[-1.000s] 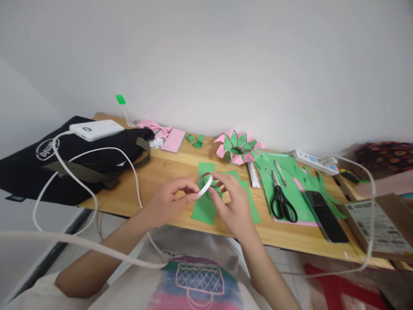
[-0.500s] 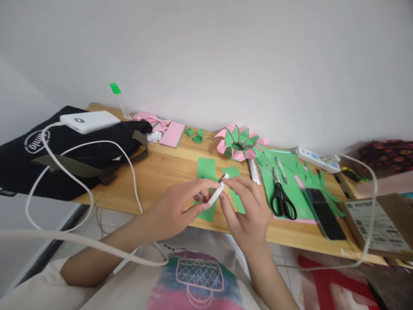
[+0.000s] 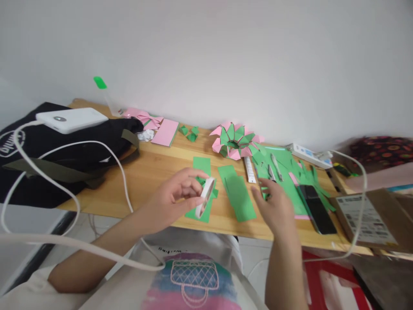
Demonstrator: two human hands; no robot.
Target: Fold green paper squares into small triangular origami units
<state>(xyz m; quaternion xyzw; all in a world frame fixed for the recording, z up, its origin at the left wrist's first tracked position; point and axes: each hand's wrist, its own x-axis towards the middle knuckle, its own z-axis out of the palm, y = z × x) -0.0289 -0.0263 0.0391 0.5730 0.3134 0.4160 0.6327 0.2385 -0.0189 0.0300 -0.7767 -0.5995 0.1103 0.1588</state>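
My left hand [image 3: 174, 198] grips a narrow white ring, a roll of tape [image 3: 205, 197], by its edge between thumb and fingers. The roll is tilted above green paper pieces [image 3: 201, 164] on the wooden table. Slightly blurred, my right hand [image 3: 275, 209] hovers over the scissors [image 3: 271, 173], thumb and fingers apart. It covers the black handles; part of the blades shows beyond the fingers. Between the hands lie overlapping green paper strips [image 3: 240, 198]. A white ruler [image 3: 249, 169] is just beyond the right fingertips.
A pink and green folded-paper ring [image 3: 232, 142] stands by the wall. Small green folded pieces [image 3: 192, 134] and pink paper [image 3: 165, 132] lie left of it. At right are a phone [image 3: 318, 211], power strip [image 3: 309, 156] and cardboard box [image 3: 377, 219]. A white cable [image 3: 124, 176] loops at left.
My right hand has let go of the tape roll and moved right, over the scissors. My left hand has kept the roll and turned it. The view has shifted slightly.
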